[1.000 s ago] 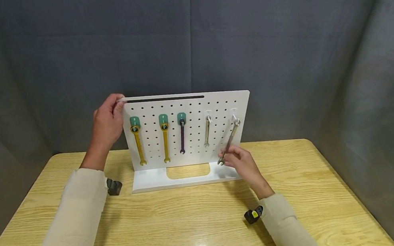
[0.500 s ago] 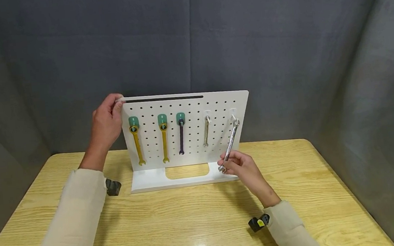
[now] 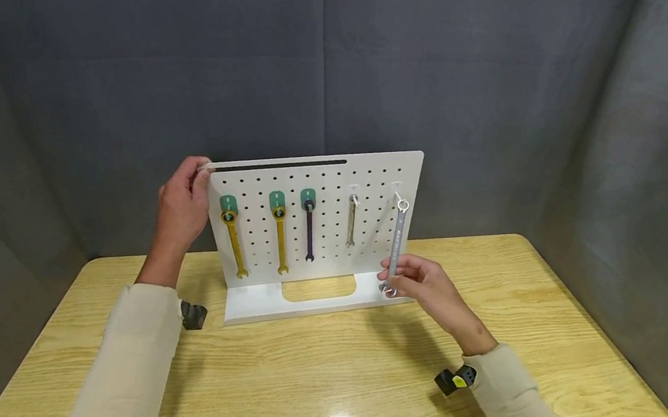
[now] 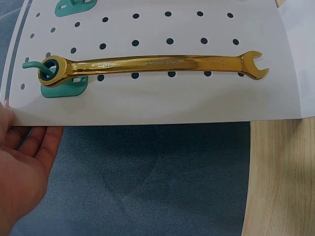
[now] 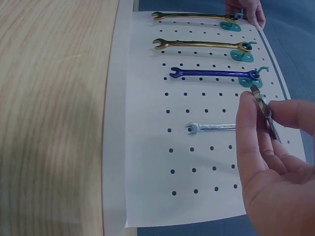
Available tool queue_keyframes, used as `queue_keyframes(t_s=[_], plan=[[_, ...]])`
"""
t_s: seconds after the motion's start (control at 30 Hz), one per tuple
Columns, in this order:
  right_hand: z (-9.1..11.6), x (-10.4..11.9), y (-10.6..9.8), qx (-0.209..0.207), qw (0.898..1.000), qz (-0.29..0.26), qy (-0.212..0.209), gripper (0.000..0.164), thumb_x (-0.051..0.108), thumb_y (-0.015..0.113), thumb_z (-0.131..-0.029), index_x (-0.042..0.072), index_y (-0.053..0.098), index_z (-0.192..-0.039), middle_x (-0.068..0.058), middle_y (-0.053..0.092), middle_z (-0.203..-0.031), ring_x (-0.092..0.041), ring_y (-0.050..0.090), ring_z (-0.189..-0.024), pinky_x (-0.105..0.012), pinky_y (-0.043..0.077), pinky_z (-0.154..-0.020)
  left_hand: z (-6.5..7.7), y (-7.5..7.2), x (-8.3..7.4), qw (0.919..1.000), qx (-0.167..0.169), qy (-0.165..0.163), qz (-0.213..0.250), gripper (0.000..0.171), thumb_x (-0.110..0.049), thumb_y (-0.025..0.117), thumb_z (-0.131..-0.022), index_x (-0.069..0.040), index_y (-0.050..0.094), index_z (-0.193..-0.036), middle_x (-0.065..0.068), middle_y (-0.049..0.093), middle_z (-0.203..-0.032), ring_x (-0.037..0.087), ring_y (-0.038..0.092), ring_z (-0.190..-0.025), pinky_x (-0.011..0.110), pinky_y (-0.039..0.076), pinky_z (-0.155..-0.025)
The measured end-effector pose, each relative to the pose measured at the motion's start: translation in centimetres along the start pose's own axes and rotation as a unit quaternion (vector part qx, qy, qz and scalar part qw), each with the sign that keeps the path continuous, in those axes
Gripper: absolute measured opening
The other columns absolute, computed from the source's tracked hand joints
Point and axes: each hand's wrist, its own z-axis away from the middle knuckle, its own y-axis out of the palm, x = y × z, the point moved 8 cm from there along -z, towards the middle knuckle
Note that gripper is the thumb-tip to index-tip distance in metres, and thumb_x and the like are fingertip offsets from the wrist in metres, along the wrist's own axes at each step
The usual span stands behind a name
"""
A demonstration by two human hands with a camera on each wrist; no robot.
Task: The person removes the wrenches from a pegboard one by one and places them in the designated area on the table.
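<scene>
At the upper left corner of a white pegboard (image 3: 336, 228), my left hand (image 3: 181, 204) grips the edge, thumb in front and fingers behind. My right hand (image 3: 437, 293) pinches the lower, open end of a silver combination wrench (image 3: 398, 239) in front of the board's right side. This wrench leans, its ring end up by a white hook (image 3: 398, 195); whether the ring is still around the hook I cannot tell. In the right wrist view, fingers and thumb hide most of the wrench (image 5: 266, 110). A gold wrench (image 4: 157, 64) hangs nearest the left hand.
A second gold wrench (image 3: 280, 241), a purple wrench (image 3: 309, 231) and a smaller silver wrench (image 3: 351, 222) also hang on hooks. The board's base (image 3: 252, 304) stands on a wooden table (image 3: 302, 375), with a grey curtain (image 3: 259, 74) behind.
My right hand has moved slightly down, right and toward me, taking the silver wrench's lower end away from the board. The wrench has turned, showing its lettered face. My left hand stays put.
</scene>
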Motion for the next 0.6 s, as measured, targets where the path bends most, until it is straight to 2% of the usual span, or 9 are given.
queue_keyframes(t_s=[0.4, 0.6], plan=[[0.15, 0.64, -0.22, 0.007, 1.0, -0.008, -0.01, 0.031, 0.001, 0.063, -0.098, -0.005, 0.062, -0.129, -0.019, 0.069, -0.115, -0.021, 0.069, -0.092, -0.036, 0.058, -0.082, 0.01, -0.25, 0.24, 1.0, -0.007, 0.001, 0.006, 0.027, -0.022, 0.049, -0.111, -0.005, 0.061, -0.127, 0.019, 0.066, -0.116, 0.032, 0.059, -0.101, 0.051, 0.046, -0.087], [0.42, 1.06, -0.88, 0.005, 1.0, -0.006, -0.021, 0.034, 0.002, 0.062, -0.099, -0.005, 0.06, -0.133, -0.026, 0.066, -0.119, -0.021, 0.071, -0.094, -0.036, 0.057, -0.083, -0.08, -0.08, 0.12, 0.9999, -0.007, -0.006, 0.008, 0.027, -0.023, 0.049, -0.111, -0.005, 0.062, -0.127, 0.018, 0.067, -0.12, 0.032, 0.06, -0.104, 0.051, 0.046, -0.09]])
